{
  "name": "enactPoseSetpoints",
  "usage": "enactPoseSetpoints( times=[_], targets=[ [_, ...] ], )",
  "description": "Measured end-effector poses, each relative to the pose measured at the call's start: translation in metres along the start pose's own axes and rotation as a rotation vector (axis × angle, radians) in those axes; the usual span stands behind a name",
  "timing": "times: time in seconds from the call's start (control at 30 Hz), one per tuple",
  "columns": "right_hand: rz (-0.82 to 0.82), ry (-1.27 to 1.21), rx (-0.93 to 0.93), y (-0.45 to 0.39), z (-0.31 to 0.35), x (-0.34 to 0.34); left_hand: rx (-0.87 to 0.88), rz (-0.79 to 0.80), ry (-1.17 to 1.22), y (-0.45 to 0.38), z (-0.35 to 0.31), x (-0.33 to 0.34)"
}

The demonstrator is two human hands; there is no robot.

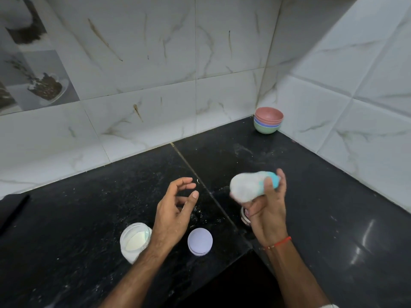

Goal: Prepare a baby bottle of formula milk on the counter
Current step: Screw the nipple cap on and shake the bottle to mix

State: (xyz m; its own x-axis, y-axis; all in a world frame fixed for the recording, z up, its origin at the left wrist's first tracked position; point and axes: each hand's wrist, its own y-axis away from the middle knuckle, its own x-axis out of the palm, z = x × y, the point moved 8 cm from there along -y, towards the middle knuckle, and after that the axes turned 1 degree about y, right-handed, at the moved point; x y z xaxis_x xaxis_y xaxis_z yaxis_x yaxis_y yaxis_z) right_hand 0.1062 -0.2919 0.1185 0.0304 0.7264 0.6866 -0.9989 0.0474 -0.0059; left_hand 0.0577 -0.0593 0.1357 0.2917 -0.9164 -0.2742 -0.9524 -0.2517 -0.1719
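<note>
Right hand (268,207) grips the blurred baby bottle (251,185), apparently lying sideways, teal end rightward; left hand (175,212) relaxed, empty.

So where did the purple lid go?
In the head view, the purple lid lies flat on the black counter, near its front edge, just right of the left hand's wrist and the open powder jar.

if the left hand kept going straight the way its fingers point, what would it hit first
Probably nothing: the left hand points up-right over bare black counter toward the tiled wall, passing left of the blurred bottle. Depth is unclear.
</note>
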Motion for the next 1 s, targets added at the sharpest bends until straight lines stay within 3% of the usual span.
enactPoseSetpoints(
  times=[0.13, 0.17, 0.27, 0.33, 0.5, 0.53, 0.67, 0.7, 0.83, 1.0],
  targets=[
    [0.373, 0.499, 0.099, 0.015, -0.017, 0.021, 0.002, 0.009, -0.010, 0.000, 0.000, 0.003],
    [0.351, 0.448, 0.067, 0.014, -0.012, 0.021, 0.000, 0.008, -0.007, 0.000, 0.000, 0.003],
    [0.042, 0.066, -0.031, -0.002, 0.006, 0.002, 0.000, 0.000, 0.000, 0.001, 0.000, 0.001],
    [-0.019, -0.011, -0.044, -0.004, 0.007, -0.002, 0.001, -0.001, -0.005, 0.003, -0.001, 0.000],
    [0.476, 0.509, 0.108, 0.020, -0.018, 0.032, 0.003, -0.002, -0.014, 0.002, -0.001, 0.002],
    [0.437, 0.460, 0.078, 0.019, -0.013, 0.032, 0.005, -0.003, -0.012, 0.002, -0.001, 0.002],
    [0.004, 0.007, 0.003, -0.004, 0.003, -0.002, 0.005, -0.021, -0.006, 0.003, 0.000, 0.000],
    [-0.003, -0.002, 0.028, -0.004, 0.000, -0.004, 0.005, -0.021, -0.007, 0.003, 0.000, 0.000],
    [0.239, 0.257, 0.125, 0.005, -0.013, 0.012, 0.006, -0.011, -0.011, 0.003, 0.001, 0.002],
    [-0.033, -0.039, -0.008, -0.007, 0.007, -0.012, -0.001, -0.020, 0.004, 0.001, 0.002, 0.003]
  ],
)
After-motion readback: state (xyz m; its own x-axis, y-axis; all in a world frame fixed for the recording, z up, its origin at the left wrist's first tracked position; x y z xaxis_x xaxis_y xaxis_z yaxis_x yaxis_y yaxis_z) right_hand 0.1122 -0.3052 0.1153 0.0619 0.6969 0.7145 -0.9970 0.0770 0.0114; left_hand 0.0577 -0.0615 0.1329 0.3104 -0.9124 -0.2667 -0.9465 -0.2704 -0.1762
